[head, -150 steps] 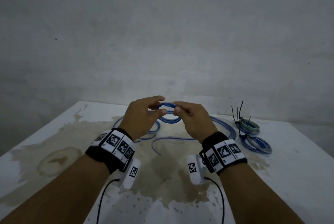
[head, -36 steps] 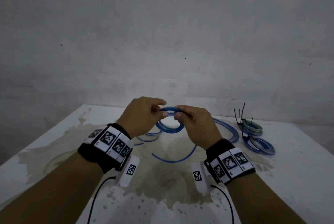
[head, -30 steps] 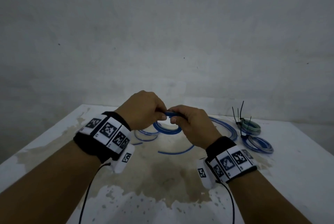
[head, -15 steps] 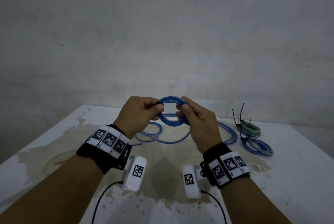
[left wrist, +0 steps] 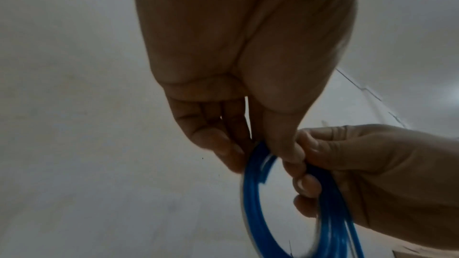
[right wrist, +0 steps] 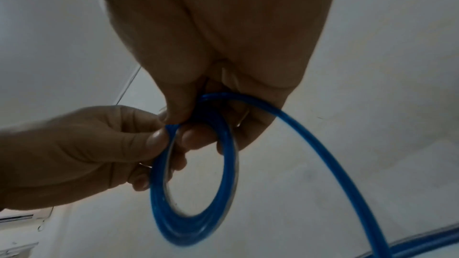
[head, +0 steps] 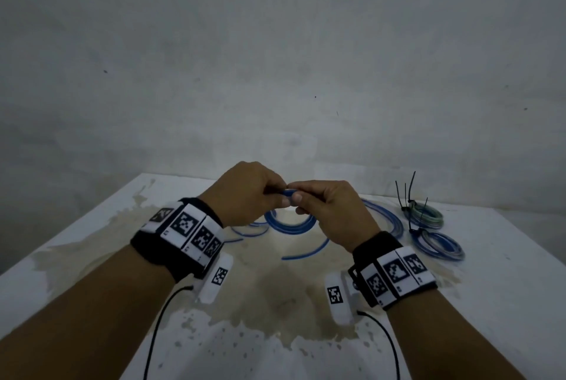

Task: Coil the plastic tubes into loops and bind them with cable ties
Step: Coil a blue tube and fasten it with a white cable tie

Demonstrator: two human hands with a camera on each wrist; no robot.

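Blue tube (head: 289,223) hangs coiled between your grips. Left hand (head: 245,192) and right hand (head: 330,211) each pinch its top, keeping the turns stacked for binding.

Head view: from above and behind my forearms, facing forward and down over the table (head: 505,303) toward the wall. Left wrist view: very close under my left hand (left wrist: 238,66), looking along the palm to the fingertips. Right wrist view: likewise under my right hand (right wrist: 223,36). All three share both hands and the blue tube coil (right wrist: 193,223).
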